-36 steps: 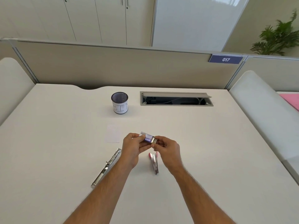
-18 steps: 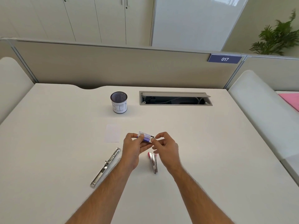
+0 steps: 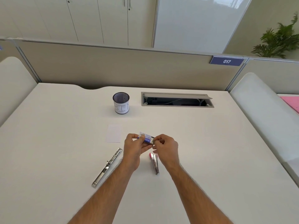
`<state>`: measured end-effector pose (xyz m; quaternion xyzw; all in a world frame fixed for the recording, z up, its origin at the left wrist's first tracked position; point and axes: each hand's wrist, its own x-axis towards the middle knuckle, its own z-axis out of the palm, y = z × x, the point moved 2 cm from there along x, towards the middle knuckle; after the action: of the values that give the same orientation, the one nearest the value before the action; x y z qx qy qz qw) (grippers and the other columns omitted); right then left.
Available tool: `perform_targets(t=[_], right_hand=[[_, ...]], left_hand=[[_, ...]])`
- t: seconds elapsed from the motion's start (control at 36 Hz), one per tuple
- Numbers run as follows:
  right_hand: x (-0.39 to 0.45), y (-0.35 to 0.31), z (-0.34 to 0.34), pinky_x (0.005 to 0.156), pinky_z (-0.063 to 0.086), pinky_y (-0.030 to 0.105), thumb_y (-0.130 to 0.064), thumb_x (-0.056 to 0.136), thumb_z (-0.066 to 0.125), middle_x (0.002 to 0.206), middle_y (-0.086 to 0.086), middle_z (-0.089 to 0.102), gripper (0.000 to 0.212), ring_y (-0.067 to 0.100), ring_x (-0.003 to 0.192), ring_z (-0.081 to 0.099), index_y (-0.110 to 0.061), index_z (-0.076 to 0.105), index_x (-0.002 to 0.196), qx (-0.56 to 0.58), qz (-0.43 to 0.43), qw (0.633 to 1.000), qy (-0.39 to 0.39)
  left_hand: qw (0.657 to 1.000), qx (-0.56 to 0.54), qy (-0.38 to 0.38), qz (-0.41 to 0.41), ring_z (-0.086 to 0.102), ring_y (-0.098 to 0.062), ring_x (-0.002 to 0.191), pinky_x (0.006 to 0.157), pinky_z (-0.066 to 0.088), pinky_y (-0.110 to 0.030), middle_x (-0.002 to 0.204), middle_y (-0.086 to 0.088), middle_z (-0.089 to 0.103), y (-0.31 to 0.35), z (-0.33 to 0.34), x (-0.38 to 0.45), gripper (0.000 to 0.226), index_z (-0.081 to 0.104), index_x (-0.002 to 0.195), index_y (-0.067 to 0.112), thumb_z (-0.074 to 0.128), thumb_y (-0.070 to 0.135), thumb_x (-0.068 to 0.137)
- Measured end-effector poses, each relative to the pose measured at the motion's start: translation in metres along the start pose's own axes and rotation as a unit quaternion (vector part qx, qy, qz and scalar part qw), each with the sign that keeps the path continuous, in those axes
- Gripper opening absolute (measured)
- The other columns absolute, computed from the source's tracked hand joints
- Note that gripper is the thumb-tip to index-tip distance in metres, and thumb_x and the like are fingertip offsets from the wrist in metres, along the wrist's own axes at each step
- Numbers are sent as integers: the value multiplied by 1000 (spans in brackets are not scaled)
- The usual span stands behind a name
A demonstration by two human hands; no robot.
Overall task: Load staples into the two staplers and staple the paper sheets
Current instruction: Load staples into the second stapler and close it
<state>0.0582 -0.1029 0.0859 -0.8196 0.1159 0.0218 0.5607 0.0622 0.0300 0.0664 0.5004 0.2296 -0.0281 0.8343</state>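
My left hand (image 3: 135,146) holds a small purple-and-white staple box (image 3: 146,137) above the desk. My right hand (image 3: 166,147) pinches the box's right end with thumb and forefinger; what it grips there is too small to tell. A silver stapler (image 3: 107,167) lies fully opened flat, left of my left forearm. A second stapler (image 3: 154,163) with a pink end lies closed under my right hand. A small stack of white paper sheets (image 3: 113,133) rests on the desk just left of the box.
A mesh cup labelled BIN (image 3: 121,102) stands behind the paper. An open cable hatch (image 3: 177,99) sits at the back of the white desk (image 3: 56,143). A partition wall closes the far edge; padded dividers flank both sides.
My right fingers lifted slightly off the box half a second ago and are back pinching its right end. The box and left hand have stayed nearly in place.
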Motion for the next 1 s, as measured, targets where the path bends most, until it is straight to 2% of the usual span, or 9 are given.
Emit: perform_targets(t=[0.17, 0.47, 0.56, 0.61, 0.64, 0.69, 0.89, 1.0], right_hand=[[2, -4, 3, 67, 63, 50, -21, 82, 63, 71, 2, 73, 13, 23, 65, 73, -13, 70, 74, -17, 17, 1000, -8], [2, -13, 5, 70, 62, 53, -17, 84, 65, 78, 15, 73, 19, 35, 78, 72, -1, 66, 75, -67, 51, 996, 9], [2, -15, 5, 64, 60, 46, -14, 84, 63, 72, 16, 70, 20, 31, 62, 64, 0, 62, 70, -94, 57, 994, 14], [3, -15, 7, 50, 44, 36, -12, 84, 61, 55, 7, 54, 28, 22, 50, 48, -8, 51, 58, -107, 63, 992, 22], [3, -14, 8, 46, 35, 30, -12, 83, 61, 49, 0, 44, 33, 19, 46, 39, -13, 44, 55, -112, 65, 991, 29], [4, -15, 8, 46, 27, 26, -12, 83, 61, 48, -5, 35, 37, 15, 44, 29, -17, 36, 54, -117, 71, 990, 42], [6, -14, 6, 49, 26, 29, -9, 78, 60, 52, 0, 32, 36, 19, 51, 25, -15, 35, 53, -78, 45, 993, 74], [9, -9, 4, 49, 29, 28, -10, 77, 60, 52, 1, 39, 30, 20, 51, 30, -11, 43, 53, -53, 24, 995, 83]], left_hand=[[1000, 2, 1, 6, 78, -39, 86, 73, 64, -38, 92, -29, 76, 0, -1, 0, 11, 48, 102, 6, 58, 7, 102], [999, 38, 1, 17, 78, -35, 87, 83, 63, -43, 96, -27, 75, -4, -1, -2, 12, 47, 102, 7, 58, 9, 102], [998, 49, -2, 31, 78, -34, 87, 86, 63, -45, 95, -26, 76, -6, 1, -4, 14, 46, 99, 9, 59, 10, 101], [998, 57, -5, 41, 78, -34, 89, 87, 63, -46, 95, -27, 75, -8, 2, -5, 14, 45, 99, 8, 59, 10, 101], [997, 60, -6, 44, 78, -34, 89, 87, 63, -46, 96, -27, 74, -8, 2, -5, 14, 45, 99, 8, 59, 10, 101], [997, 60, -8, 45, 78, -34, 89, 88, 63, -46, 96, -27, 74, -9, 3, -5, 14, 45, 101, 7, 59, 10, 101], [999, 35, 9, 34, 78, -33, 87, 83, 64, -40, 97, -27, 75, -11, 3, -2, 17, 46, 108, 3, 59, 11, 102], [999, 30, 13, 33, 78, -34, 87, 85, 64, -41, 97, -28, 75, -10, 2, 0, 14, 46, 103, 6, 59, 10, 102]])
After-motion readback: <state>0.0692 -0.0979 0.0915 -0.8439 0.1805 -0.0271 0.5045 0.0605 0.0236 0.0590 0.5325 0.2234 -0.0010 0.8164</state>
